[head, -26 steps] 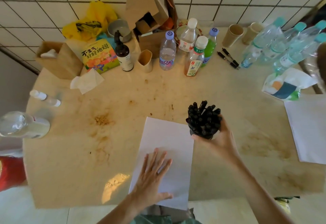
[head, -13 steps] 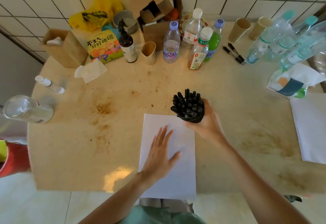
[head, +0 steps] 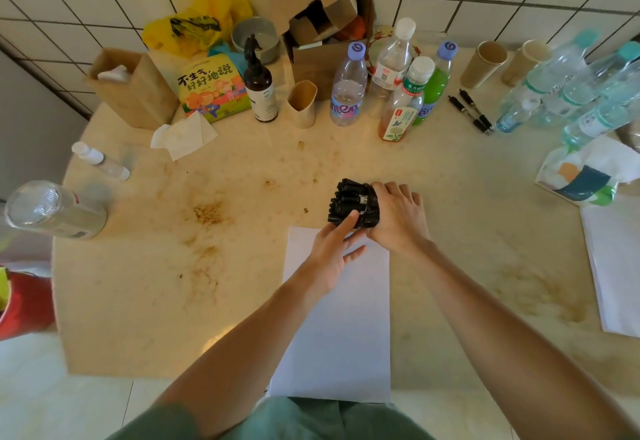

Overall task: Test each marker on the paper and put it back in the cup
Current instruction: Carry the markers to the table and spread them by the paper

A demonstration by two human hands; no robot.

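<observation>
While right hand [head: 398, 218] tilts it, cup [head: 369, 212] bristling with black markers [head: 346, 199]

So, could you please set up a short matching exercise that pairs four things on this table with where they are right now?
Things:
1. cup of black markers
2. white sheet of paper
3. two black pens
4. crumpled tissue

Places:
A. lying on the table to the right of the drink bottles
B. held tipped on its side by the right hand, touched by the left hand
C. in front of the picture book
D. flat under both forearms, reaching the near table edge

Pairs: 1-B, 2-D, 3-A, 4-C
</observation>
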